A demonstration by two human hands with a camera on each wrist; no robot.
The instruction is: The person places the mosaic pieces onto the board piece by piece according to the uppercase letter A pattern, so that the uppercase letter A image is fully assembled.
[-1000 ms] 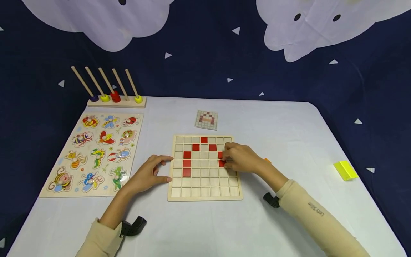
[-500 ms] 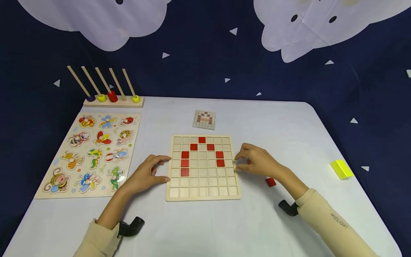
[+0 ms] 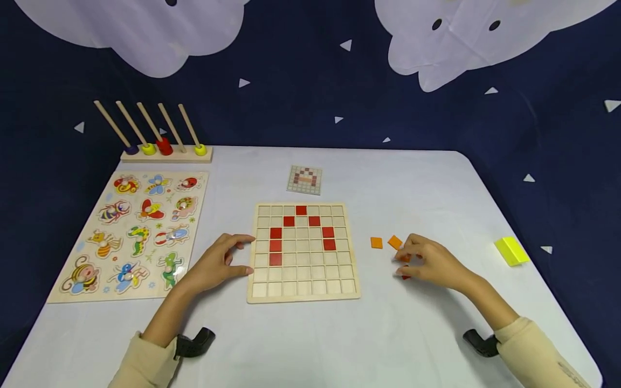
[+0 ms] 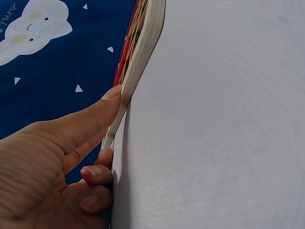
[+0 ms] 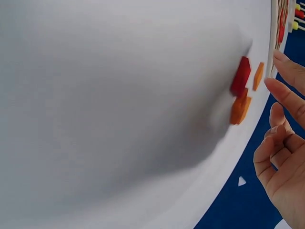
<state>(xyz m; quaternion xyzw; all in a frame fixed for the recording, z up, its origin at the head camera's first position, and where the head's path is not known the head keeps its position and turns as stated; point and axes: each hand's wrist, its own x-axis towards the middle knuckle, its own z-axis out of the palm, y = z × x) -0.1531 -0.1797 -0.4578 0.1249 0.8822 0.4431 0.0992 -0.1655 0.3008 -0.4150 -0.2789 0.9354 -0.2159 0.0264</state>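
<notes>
The left hand (image 3: pixel 218 264) extends forefinger and thumb, set wide apart, against the left edge of the board (image 3: pixel 303 299). The right hand (image 3: pixel 434 261), fingers parted, is positioned over a loose red tile (image 5: pixel 241 76) and orange tiles (image 3: pixel 376 243), right of the board. The board lies flat on the counter (image 3: pixel 310 345), eight red tiles (image 3: pixel 275 246) seated in an arch. Beyond it lies a pattern card (image 3: pixel 304 180); a yellow block (image 3: pixel 511 251) lies far right.

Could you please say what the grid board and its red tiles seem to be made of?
The grid board is probably wood, matte and unpainted-looking, from its pale tan colour. The red tiles could be painted wood or plastic; their smooth, uniform colour leaves it open.
</notes>
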